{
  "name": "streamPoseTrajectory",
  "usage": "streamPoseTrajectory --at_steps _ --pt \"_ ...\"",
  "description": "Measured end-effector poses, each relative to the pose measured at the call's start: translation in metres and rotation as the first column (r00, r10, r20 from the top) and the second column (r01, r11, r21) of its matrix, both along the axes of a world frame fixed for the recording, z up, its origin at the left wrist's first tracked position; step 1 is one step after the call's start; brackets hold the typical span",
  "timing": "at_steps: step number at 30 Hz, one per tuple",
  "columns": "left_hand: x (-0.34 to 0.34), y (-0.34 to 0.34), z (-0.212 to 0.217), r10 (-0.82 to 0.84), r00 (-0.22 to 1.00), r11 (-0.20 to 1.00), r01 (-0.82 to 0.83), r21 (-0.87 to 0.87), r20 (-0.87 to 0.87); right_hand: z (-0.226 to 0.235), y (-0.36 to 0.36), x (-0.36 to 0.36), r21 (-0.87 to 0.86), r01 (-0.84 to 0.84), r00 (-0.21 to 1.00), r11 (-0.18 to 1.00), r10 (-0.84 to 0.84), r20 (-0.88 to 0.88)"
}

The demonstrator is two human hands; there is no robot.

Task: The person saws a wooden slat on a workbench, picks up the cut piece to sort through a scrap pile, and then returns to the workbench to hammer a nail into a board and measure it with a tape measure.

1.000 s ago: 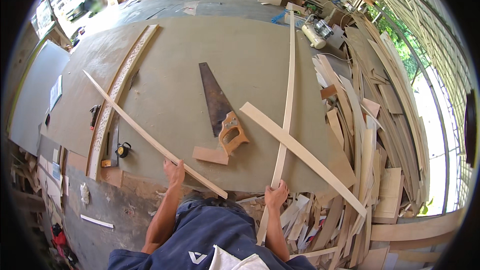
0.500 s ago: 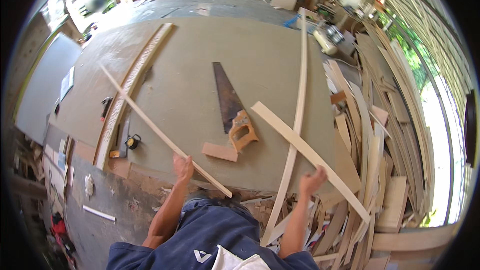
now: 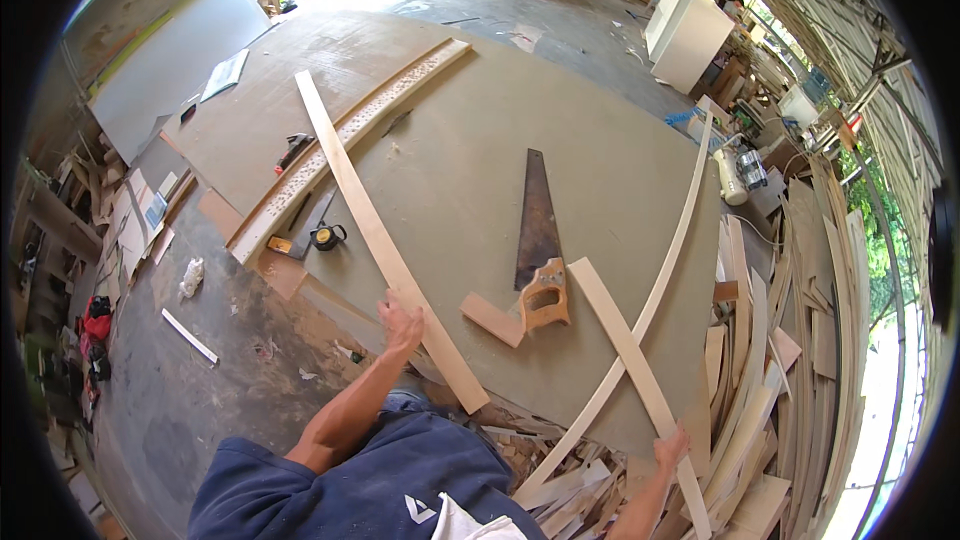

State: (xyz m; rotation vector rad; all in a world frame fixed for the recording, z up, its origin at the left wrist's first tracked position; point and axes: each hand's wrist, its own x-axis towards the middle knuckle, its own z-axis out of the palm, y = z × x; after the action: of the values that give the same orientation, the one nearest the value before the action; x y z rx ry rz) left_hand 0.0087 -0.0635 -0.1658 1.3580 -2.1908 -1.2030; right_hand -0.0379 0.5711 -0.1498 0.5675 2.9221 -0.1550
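Seeing left hand [image 3: 402, 324] half-curled at left plank [image 3: 375, 240], hold unclear; right hand [image 3: 671, 446] clasps right plank [image 3: 647, 388]; probs light, springy, grab mid-edge.

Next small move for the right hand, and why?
I'd probably lift the right-hand board clear of the narrow strip: the board lies across the strip, and the right hand is already on its nearer part.

A white cabinet [image 3: 688, 40] stands on the floor [image 3: 590, 45].
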Motion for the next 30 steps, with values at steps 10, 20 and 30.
streamPoseTrajectory --at_steps 10,20,30 --pt "-0.031 -0.003 0.059 -0.172 0.943 0.981 0.137 -0.136 -0.286 0.041 -0.022 0.005 0.138 -0.248 0.897 0.959 0.281 -0.341" --pt "-0.068 0.002 0.120 0.092 0.409 0.734 0.588 0.340 -0.908 0.105 -0.143 0.025 -0.091 -0.527 0.795 0.845 0.453 -0.405" --pt "0.019 -0.093 0.117 0.166 0.231 0.849 0.462 0.258 -0.959 0.138 -0.195 0.035 -0.349 -0.710 0.704 0.612 0.608 -0.366"
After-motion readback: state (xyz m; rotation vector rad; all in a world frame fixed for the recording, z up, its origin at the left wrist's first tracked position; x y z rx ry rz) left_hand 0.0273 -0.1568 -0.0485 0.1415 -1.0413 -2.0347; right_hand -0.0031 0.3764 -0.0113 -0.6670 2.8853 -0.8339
